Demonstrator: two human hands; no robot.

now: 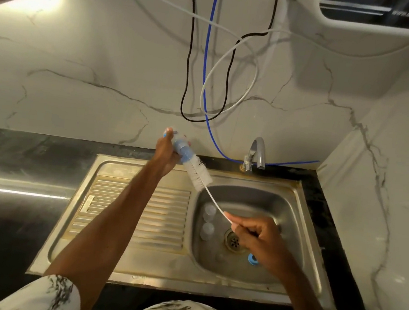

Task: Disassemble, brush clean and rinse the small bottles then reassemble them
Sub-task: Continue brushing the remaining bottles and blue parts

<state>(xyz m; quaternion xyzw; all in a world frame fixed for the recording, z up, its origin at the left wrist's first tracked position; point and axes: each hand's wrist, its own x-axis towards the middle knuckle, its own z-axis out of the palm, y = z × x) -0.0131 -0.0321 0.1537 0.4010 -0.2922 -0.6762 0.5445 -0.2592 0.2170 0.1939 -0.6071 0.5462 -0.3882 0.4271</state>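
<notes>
Now, your left hand is wrapped round the small bottle. It holds the bottle tilted in the air over the back edge of the sink, with the mouth pointing down toward the basin. Your right hand pinches the thin wire handle of the brush over the middle of the basin. The white bristle head is partly inside the bottle's mouth, with most of it showing outside.

The bottle looks like thin clear plastic with a bluish band near the mouth. It is probably light, wet and slippery, and it would likely give if you squeezed hard. Hold it round the body, as you have it, with your fingers clear of the mouth so the bristles can pass. The brush handle is slender and bends. Pinched at its far end, as here, it will probably flex when you push, so a hold nearer the bristles should give you more control.

Two clear pieces lie toward the left side of the basin, one behind the other. A blue cap lies near the front, just beside your right wrist. I cannot tell whether the clear pieces are bottles or covers. No water shows at the tap on the back edge. By my reading you are at the brushing step, with rinsing and reassembly not yet done.
</notes>
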